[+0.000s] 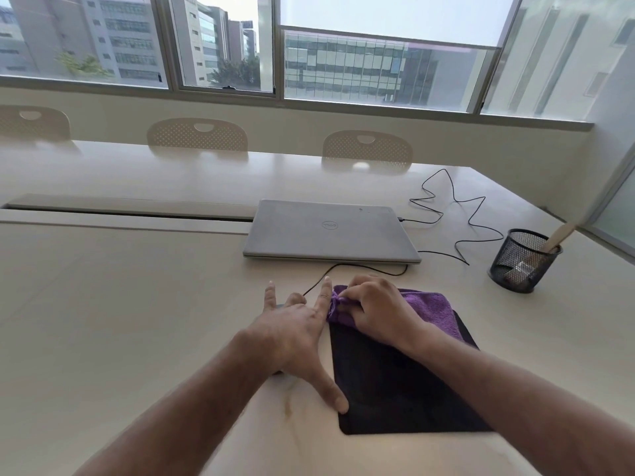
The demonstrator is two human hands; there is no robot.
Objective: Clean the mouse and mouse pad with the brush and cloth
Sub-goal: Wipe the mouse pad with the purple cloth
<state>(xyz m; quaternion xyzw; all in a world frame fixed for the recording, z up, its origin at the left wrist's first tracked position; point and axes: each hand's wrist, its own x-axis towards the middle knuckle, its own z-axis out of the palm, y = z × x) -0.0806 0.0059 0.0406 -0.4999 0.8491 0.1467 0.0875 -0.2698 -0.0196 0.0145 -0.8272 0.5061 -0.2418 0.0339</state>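
Observation:
A black mouse pad (388,389) lies flat on the table in front of me. On its far end sits a purple cloth (433,309), and my right hand (374,312) is shut on it, pressing it down on the pad. My left hand (295,334) rests spread at the pad's left edge, thumb touching the near left side. Under that hand the mouse is almost wholly hidden; only its black cable (364,267) shows, running to the laptop. A wooden brush handle (558,237) sticks out of a black mesh cup (522,261) at the right.
A shut grey laptop (326,231) lies beyond the pad, with a loose black cable (457,201) coiling to its right. Three beige chairs (197,134) stand along the table's far side under the windows. A long cable slot (130,209) crosses the table at the left.

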